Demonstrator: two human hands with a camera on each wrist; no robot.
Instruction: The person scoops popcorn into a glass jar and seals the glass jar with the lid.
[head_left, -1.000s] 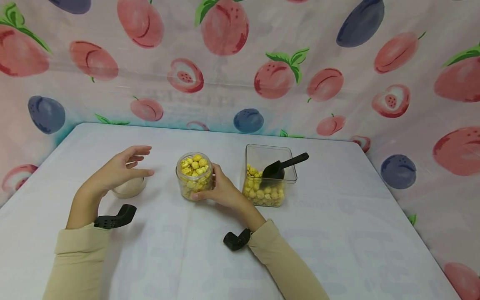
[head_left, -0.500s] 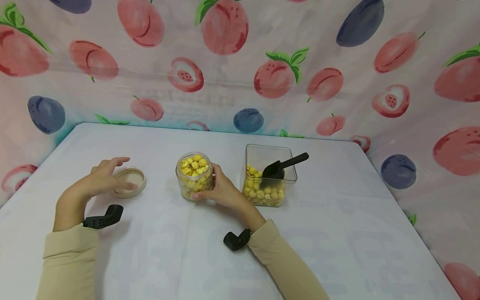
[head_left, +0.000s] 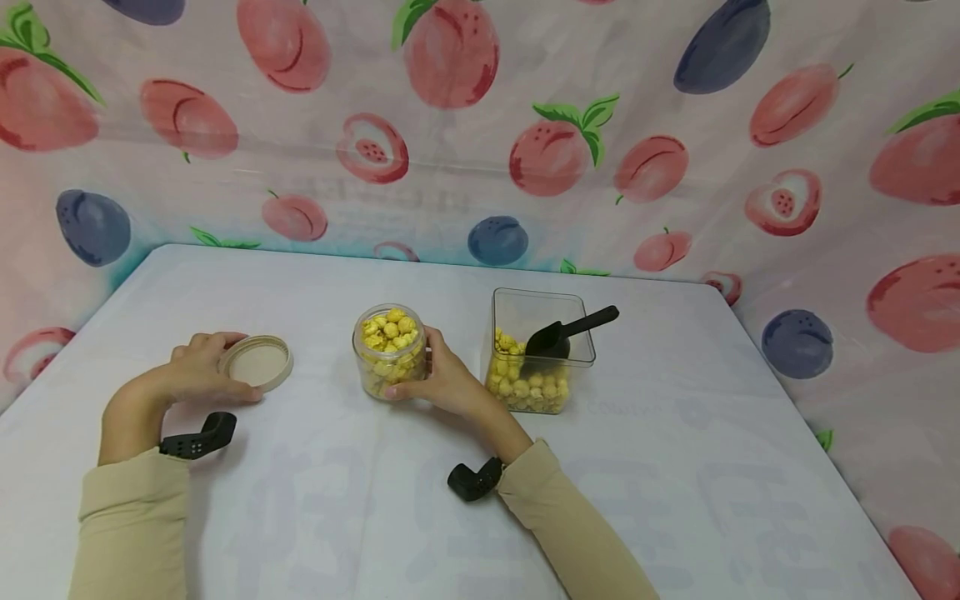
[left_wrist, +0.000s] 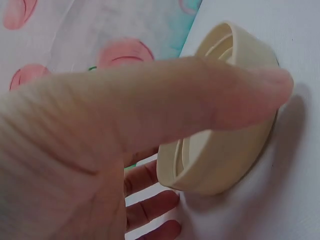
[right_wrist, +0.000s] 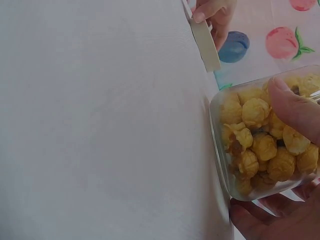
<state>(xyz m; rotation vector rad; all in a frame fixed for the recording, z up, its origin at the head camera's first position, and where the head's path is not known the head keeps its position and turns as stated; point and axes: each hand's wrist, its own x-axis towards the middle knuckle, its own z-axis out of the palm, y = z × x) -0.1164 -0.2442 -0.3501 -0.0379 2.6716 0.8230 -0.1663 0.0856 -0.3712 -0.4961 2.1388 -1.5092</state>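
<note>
My right hand (head_left: pixel 433 379) grips the side of a clear round jar (head_left: pixel 390 367) filled to near the rim with yellow popcorn. In the right wrist view, the thumb lies across the jar's wall, with fingers on the opposite side. At the left, a cream-coloured lid (head_left: pixel 259 364) lies with its hollow inside facing up. My left hand (head_left: pixel 204 371) spans the lid's left side, thumb at the near edge and fingers at the far edge. The left wrist view has the thumb crossing the lid's rim (left_wrist: pixel 235 155), with several fingertips close to the other side.
Right of the jar stands a clear square tub (head_left: pixel 536 362) partly filled with popcorn. A black scoop (head_left: pixel 551 337) rests in it, handle sticking out over the right rim. The table (head_left: pixel 675 483) is white, with a fruit-print cloth (head_left: pixel 435 183) hanging behind and at its sides.
My left hand has moved left and down from above the lid to its edge, thumb and fingers closing around it. My right hand and the jar have stayed in place.
</note>
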